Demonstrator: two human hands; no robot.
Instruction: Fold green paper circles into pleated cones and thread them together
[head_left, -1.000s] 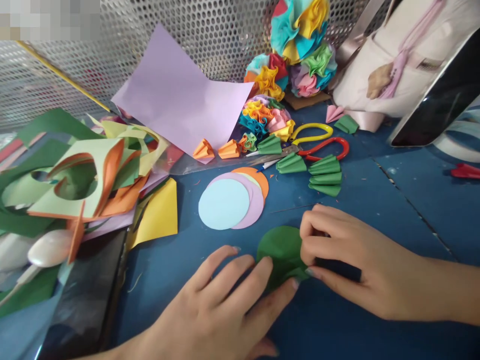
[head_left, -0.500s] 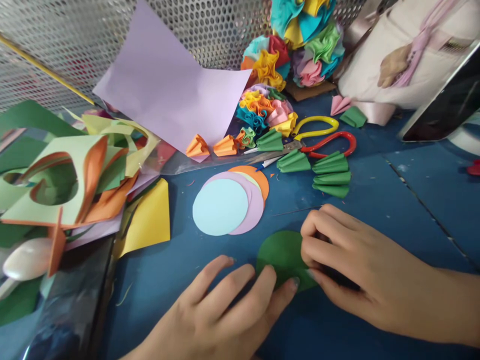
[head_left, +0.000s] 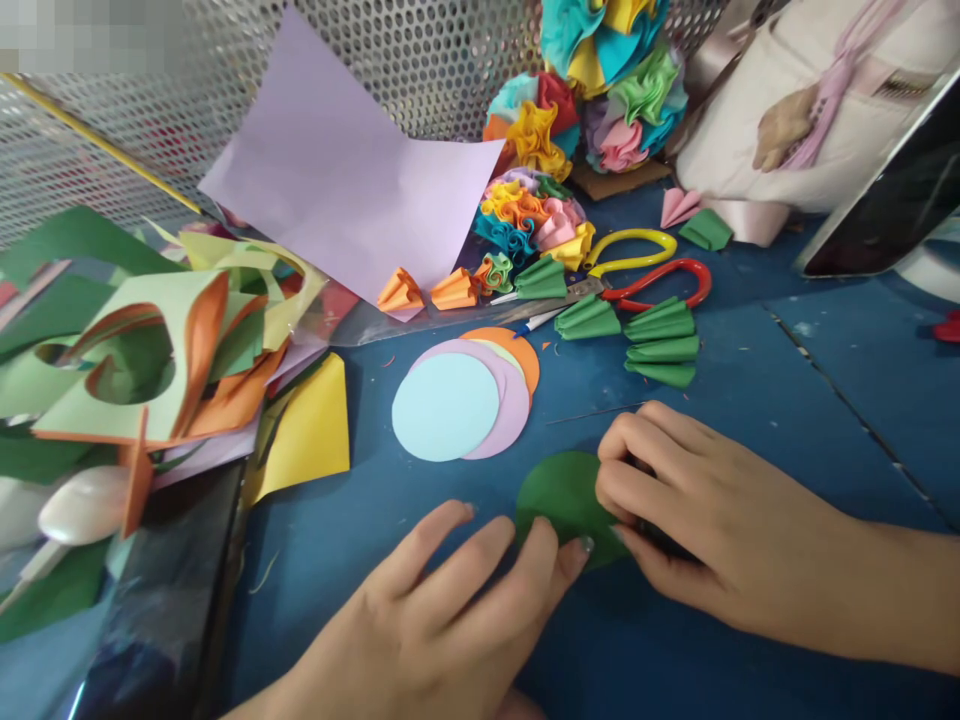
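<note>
A dark green paper circle point(head_left: 559, 495) lies on the blue table point(head_left: 750, 400) near the front. My left hand point(head_left: 457, 610) rests flat with its fingers stretched out, fingertips pressing the circle's lower edge. My right hand point(head_left: 697, 510) has its fingers curled and pinched over the circle's right edge, hiding that part of the paper. Behind them lies a stack of paper circles point(head_left: 461, 400), light blue on top over lilac and orange.
Folded green paper fans point(head_left: 660, 345) and scissors with yellow and red handles point(head_left: 645, 270) lie behind my right hand. Paper flower balls point(head_left: 592, 90) stand against a perforated metal wall. Cut paper scraps point(head_left: 150, 350), a lilac sheet point(head_left: 345, 190) and a yellow piece point(head_left: 307, 430) crowd the left.
My left fingertips have slid slightly further onto the green circle, and my right hand has closed in a little over its right edge. The view shifted slightly.
</note>
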